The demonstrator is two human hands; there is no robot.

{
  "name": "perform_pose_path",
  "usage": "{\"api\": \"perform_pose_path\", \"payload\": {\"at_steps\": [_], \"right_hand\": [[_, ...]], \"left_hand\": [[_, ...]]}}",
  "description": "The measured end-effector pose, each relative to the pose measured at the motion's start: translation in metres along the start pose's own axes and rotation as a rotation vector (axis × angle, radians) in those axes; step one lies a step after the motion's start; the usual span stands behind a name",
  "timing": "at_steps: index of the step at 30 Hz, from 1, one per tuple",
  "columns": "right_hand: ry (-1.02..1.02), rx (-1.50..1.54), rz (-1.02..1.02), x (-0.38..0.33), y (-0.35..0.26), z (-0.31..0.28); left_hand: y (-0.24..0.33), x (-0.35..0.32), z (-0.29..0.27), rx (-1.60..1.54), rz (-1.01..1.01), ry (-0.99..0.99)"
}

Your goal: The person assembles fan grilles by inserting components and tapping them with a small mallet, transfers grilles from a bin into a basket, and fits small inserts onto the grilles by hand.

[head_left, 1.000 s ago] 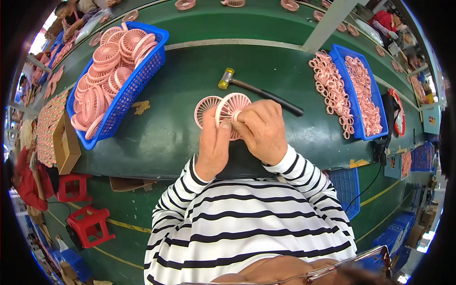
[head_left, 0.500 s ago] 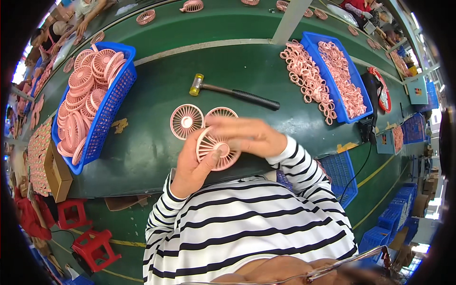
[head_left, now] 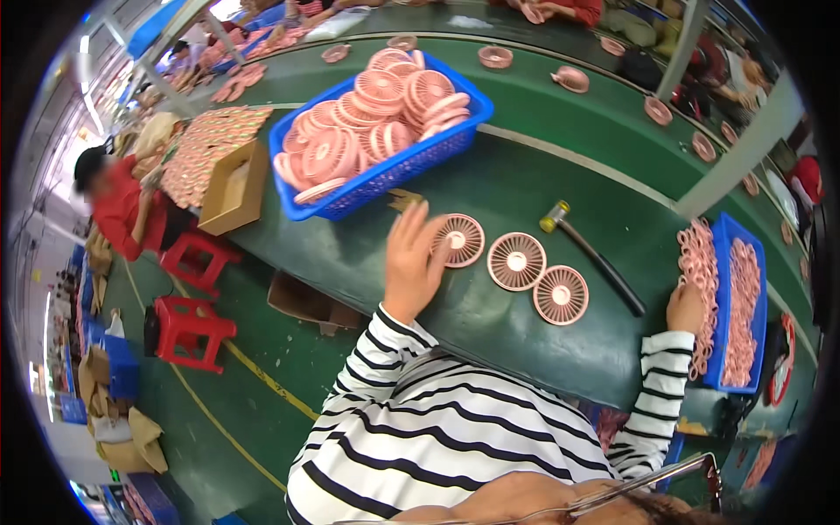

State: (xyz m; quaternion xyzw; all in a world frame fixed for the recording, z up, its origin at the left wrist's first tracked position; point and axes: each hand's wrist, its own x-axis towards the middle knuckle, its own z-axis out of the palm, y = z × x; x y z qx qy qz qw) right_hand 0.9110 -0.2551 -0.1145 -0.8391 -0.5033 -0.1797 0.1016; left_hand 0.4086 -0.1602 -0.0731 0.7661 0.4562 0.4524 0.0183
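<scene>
Three round pink fan grilles with pale centres lie in a row on the green table: a left one point(head_left: 462, 240), a middle one point(head_left: 516, 262) and a right one point(head_left: 561, 296). At the left grille's edge, my left hand point(head_left: 415, 267) is open, fingers stretched out and nothing gripped. My right hand point(head_left: 685, 308) reaches to the heap of small pink rings point(head_left: 698, 254) at the right; its fingertips are hidden among them. Between the grilles and the rings lies a hammer point(head_left: 604, 262) with a yellow head and black handle.
A blue basket point(head_left: 394, 179) heaped with pink grilles stands at the far left. Beyond the loose rings is a blue tray point(head_left: 723, 289) of more rings. An open cardboard box point(head_left: 234, 188), red stools point(head_left: 192, 332) and a person in red point(head_left: 122, 206) are at the left.
The view has swung left. The grille that was in my hands now lies on the table with the other two. My hands have parted, the right one moving to the rings.
</scene>
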Motion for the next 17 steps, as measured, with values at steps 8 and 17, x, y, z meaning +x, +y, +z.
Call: {"api": "perform_pose_path", "payload": {"at_steps": [8,17], "right_hand": [[0.052,0.249,-0.079,-0.012,-0.014,-0.002],[0.222,0.902,-0.097,-0.023,-0.106,-0.085]], "left_hand": [[-0.072,0.076,-0.077,0.499,-0.096,0.285],[-0.159,0.103,-0.043,0.256,-0.088,0.154]]}}
